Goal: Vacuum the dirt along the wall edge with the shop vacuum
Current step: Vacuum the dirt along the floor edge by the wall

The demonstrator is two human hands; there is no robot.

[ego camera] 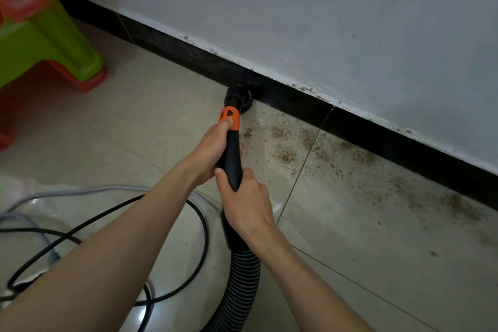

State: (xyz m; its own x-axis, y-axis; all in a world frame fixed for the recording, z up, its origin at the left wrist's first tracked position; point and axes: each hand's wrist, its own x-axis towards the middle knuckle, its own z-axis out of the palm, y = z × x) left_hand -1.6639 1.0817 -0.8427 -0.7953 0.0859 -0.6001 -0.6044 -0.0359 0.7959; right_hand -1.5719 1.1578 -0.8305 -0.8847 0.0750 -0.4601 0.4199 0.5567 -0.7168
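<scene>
Black nozzle (238, 96) against baseboard; brown dirt (285, 148) scattered just right.

No text, label, brand or number can be read anywhere in the frame, neither on the black and orange vacuum nozzle (230, 127) nor on the wall (296, 8).

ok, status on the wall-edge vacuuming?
Left hand and right hand gripping the wand. Nozzle at the baseboard. Dirt remains right. Nothing blocking.
</scene>
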